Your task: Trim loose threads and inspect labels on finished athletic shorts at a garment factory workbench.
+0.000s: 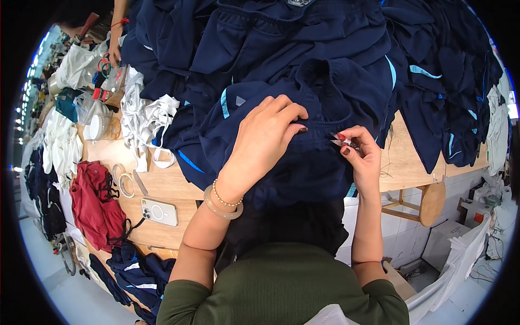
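A navy garment with a gathered elastic waistband [319,127] lies in front of me, its upper part at the table edge and its lower part over my lap. My left hand [271,130] pinches the waistband cloth between thumb and fingers. To the right of it, my right hand [360,154] is closed round small thread snips [341,141], whose pointed blades face left, close against the waistband. Most of the snips' handle is hidden by my fingers. Light blue strips [225,103] show on the navy cloth.
More navy garments [292,38] are heaped across the far side. At left lie white straps [146,119], a red bag [97,206], tape rolls [127,184] and a phone [159,212]. Another person's hand [114,53] is at the far left. A wooden stool [432,204] stands right, below the table.
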{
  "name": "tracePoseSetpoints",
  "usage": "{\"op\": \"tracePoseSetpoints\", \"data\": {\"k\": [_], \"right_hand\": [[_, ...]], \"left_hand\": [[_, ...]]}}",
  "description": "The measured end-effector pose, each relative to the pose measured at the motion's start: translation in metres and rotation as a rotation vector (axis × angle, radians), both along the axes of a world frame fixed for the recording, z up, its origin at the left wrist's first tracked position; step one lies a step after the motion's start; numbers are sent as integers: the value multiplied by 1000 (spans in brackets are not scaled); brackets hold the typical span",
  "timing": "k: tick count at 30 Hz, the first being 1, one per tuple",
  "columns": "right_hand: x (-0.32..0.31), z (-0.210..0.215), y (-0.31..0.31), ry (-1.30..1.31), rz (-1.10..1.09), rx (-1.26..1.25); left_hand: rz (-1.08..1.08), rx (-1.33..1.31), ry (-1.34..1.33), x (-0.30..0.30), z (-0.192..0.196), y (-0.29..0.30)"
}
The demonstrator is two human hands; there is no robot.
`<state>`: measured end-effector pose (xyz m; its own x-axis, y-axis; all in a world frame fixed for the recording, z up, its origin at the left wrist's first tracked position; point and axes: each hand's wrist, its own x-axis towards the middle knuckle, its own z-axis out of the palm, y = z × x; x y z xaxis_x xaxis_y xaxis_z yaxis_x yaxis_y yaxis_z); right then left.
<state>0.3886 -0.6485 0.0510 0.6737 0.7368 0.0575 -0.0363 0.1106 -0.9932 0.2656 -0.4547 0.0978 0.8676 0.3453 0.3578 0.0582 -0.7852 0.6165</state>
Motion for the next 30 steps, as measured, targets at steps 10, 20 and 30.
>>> {"op": "tracePoseSetpoints", "data": {"k": [10, 20, 30], "right_hand": [[-1, -2, 3, 8, -14, -3], [-1, -1, 7, 6, -28, 4], [0, -2, 6, 25, -29, -19]], "left_hand": [[56, -57, -69, 5, -11, 1], [396, -537, -441, -8, -12, 24], [60, 16, -104, -1, -6, 2]]}}
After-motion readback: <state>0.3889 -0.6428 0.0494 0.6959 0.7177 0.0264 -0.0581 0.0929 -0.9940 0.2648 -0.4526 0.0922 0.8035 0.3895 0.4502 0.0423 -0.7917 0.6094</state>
